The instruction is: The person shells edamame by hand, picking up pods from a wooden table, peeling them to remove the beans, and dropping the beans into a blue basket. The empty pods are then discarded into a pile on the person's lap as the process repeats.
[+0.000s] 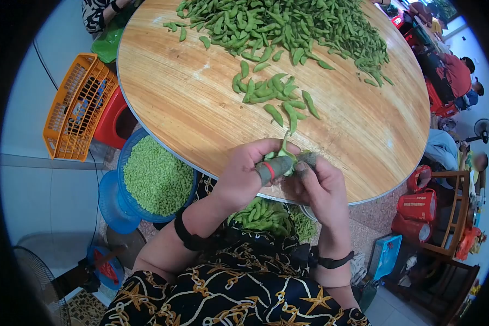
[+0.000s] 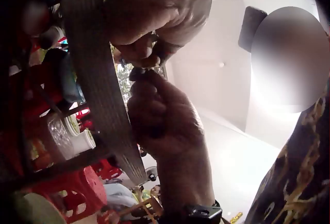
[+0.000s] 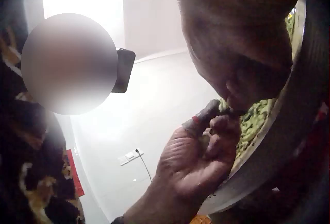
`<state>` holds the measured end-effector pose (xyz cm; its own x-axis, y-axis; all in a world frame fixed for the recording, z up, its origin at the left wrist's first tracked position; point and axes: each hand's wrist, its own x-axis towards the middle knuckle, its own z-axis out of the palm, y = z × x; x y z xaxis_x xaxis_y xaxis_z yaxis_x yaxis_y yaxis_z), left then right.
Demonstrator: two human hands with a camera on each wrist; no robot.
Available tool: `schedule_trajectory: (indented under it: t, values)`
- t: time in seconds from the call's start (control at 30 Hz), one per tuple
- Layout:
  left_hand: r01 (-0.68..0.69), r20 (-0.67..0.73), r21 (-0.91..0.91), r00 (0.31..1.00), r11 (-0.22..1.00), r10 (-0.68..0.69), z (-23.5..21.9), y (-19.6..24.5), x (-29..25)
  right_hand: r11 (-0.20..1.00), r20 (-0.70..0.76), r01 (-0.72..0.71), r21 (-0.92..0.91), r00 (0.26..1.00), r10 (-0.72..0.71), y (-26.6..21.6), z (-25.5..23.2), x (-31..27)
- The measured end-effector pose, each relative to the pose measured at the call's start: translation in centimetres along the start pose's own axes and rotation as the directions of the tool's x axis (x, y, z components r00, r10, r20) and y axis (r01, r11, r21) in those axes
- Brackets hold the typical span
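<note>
Near the table's front edge both hands meet around green pods. The left hand (image 1: 243, 173), its thumb wrapped in grey with a red band, holds a pod (image 1: 284, 145) that sticks up between its fingers. Opposite it, the right hand (image 1: 323, 190) pinches at the same spot with a dark-tipped thumb. In the left wrist view the right hand (image 2: 167, 113) shows its bent fingers; in the right wrist view the left hand (image 3: 198, 157) has its fingers curled. A small group of pods (image 1: 271, 89) lies just beyond the hands.
A large pod pile (image 1: 277, 24) covers the far part of the round table (image 1: 174, 98). Shelled beans (image 1: 156, 176) fill a blue basket at the left, near an orange crate (image 1: 76, 108). More pods (image 1: 263, 216) sit below the table edge. Several people sit at the right.
</note>
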<state>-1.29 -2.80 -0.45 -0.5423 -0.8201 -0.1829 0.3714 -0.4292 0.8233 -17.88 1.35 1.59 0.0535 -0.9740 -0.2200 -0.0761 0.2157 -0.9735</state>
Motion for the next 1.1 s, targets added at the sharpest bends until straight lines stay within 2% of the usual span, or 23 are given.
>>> schedule_trajectory:
  t: [0.03,0.1,0.13,0.17,0.2,0.23,0.27,0.33,0.37,0.4,0.43,0.5,0.53,0.57,0.6,0.63,0.73,0.8,0.83,0.9,0.97,1.03,1.1]
  values:
    - [0.000,0.001,0.000,1.000,1.000,0.000,0.1,0.1,0.0,1.000,-0.001,0.000,0.000,1.000,0.000,-0.2,-0.1,0.1]
    - [0.007,-0.068,0.182,0.998,0.983,0.006,0.4,0.6,0.0,0.991,-0.117,0.097,-0.093,0.987,-0.108,-0.7,-0.1,0.4]
    - [0.006,-0.069,0.181,0.998,0.984,0.007,0.5,0.3,0.1,0.967,-0.203,0.195,-0.166,0.952,-0.227,-0.7,0.2,0.7]
    - [-0.213,-0.026,0.534,0.963,0.818,0.268,0.7,-0.2,0.4,0.967,-0.202,0.195,-0.167,0.953,-0.227,-0.7,0.4,0.8]
    - [-0.367,0.111,0.793,0.872,0.487,0.476,0.8,-0.4,0.5,0.951,-0.179,0.194,-0.240,0.954,-0.240,-0.7,0.5,0.8]
    - [-0.366,0.110,0.792,0.873,0.489,0.475,0.9,-0.4,0.4,0.930,-0.156,0.192,-0.312,0.956,-0.250,-0.7,0.7,0.9]
    - [-0.377,0.123,0.780,0.876,0.500,0.467,1.0,-0.3,0.4,0.927,-0.165,0.247,-0.282,0.939,-0.300,-0.5,1.0,1.1]
    - [-0.388,0.136,0.767,0.877,0.512,0.460,0.8,-0.1,0.4,0.927,-0.139,0.246,-0.283,0.946,-0.294,-0.2,0.4,1.5]
    - [-0.327,0.115,0.701,0.929,0.634,0.352,0.3,0.1,0.5,0.927,-0.113,0.247,-0.282,0.951,-0.287,-0.2,-0.1,1.6]
    - [-0.249,0.106,0.624,0.966,0.740,0.236,-0.1,0.2,0.5,0.960,-0.078,0.143,-0.241,0.983,-0.165,-0.5,-0.5,1.3]
    - [-0.249,0.104,0.624,0.966,0.741,0.237,-0.2,0.4,0.5,0.960,-0.076,0.143,-0.241,0.983,-0.165,-0.4,-0.7,1.4]
    - [-0.227,0.100,0.699,0.970,0.678,0.221,0.0,0.9,0.2,0.990,-0.070,0.140,-0.029,0.987,-0.142,0.2,-0.8,1.6]
    - [-0.226,0.101,0.697,0.970,0.680,0.220,0.1,1.1,0.2,0.973,-0.119,0.229,-0.010,0.966,-0.229,0.3,-0.3,1.9]
    - [-0.236,0.116,0.740,0.967,0.630,0.226,0.1,1.2,0.2,0.974,-0.120,0.227,-0.013,0.966,-0.227,0.2,-0.2,1.8]
    - [-0.246,0.132,0.780,0.964,0.575,0.233,0.1,1.4,0.2,0.989,-0.071,0.149,0.002,0.986,-0.148,-0.2,-0.1,1.7]
    - [-0.248,0.133,0.780,0.963,0.574,0.235,0.2,1.7,0.1,0.997,-0.020,0.070,0.015,0.997,-0.070,-0.6,0.1,1.7]
    - [-0.238,0.139,0.812,0.966,0.533,0.219,0.1,2.3,-0.1,0.994,-0.045,0.095,-0.045,0.994,-0.097,-0.6,0.7,1.5]
    - [-0.206,0.124,0.762,0.977,0.614,0.174,-0.2,2.7,-0.3,0.989,-0.072,0.123,-0.080,0.989,-0.129,-0.9,1.0,1.3]
    - [-0.219,0.135,0.761,0.974,0.610,0.182,-0.3,3.1,-0.5,0.987,-0.078,0.134,-0.085,0.987,-0.141,-0.9,1.1,1.2]
    - [-0.259,0.149,0.793,0.960,0.552,0.236,-0.5,4.1,-0.6,0.992,-0.057,0.079,0.103,0.996,-0.073,-1.0,1.6,1.1]
    - [-0.347,0.208,0.786,0.928,0.511,0.310,-0.7,4.0,-0.8,0.967,-0.055,0.253,-0.025,0.966,-0.254,-0.7,2.3,1.6]
    - [-0.359,0.260,0.799,0.930,0.482,0.261,-1.0,4.0,-1.0,0.985,-0.029,0.165,-0.044,0.986,-0.167,-1.0,1.8,1.4]
    - [-0.447,0.351,0.779,0.892,0.439,0.286,-1.2,4.2,-0.6,0.983,-0.076,0.143,0.115,0.988,-0.135,-1.4,2.5,1.3]
